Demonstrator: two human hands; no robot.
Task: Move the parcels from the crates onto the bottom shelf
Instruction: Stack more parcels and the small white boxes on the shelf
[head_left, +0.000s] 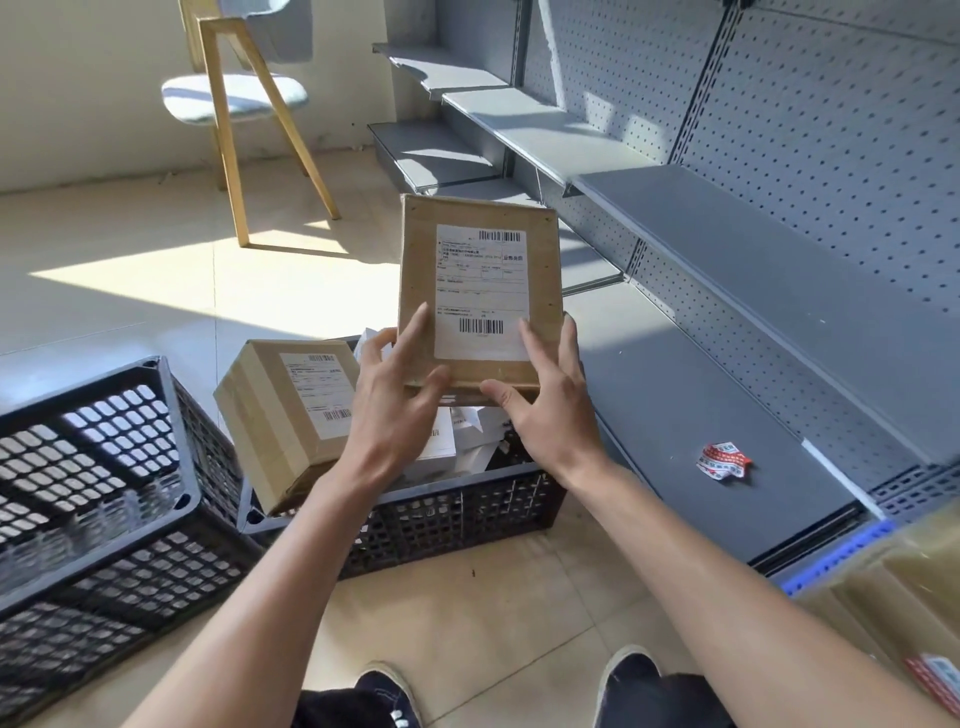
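Note:
A flat brown cardboard parcel (480, 244) with a white shipping label is held up above the middle crate (457, 514). My left hand (395, 400) grips its near left corner, thumb underneath. My right hand (550, 400) holds its near right corner, fingers spread along the edge. A second taped brown parcel (280, 415) leans tilted over the crate's left rim. White packages (457, 441) lie deeper in that crate. The grey bottom shelf (691, 415) runs along the right, at floor level.
A black crate (98, 483) with nothing visible inside stands at the left. A crumpled red-and-white scrap (723, 461) lies on the bottom shelf. Upper grey shelves (779, 260) overhang it. A wooden chair (244, 98) stands behind. A blue crate with taped parcels (893, 582) is at the lower right.

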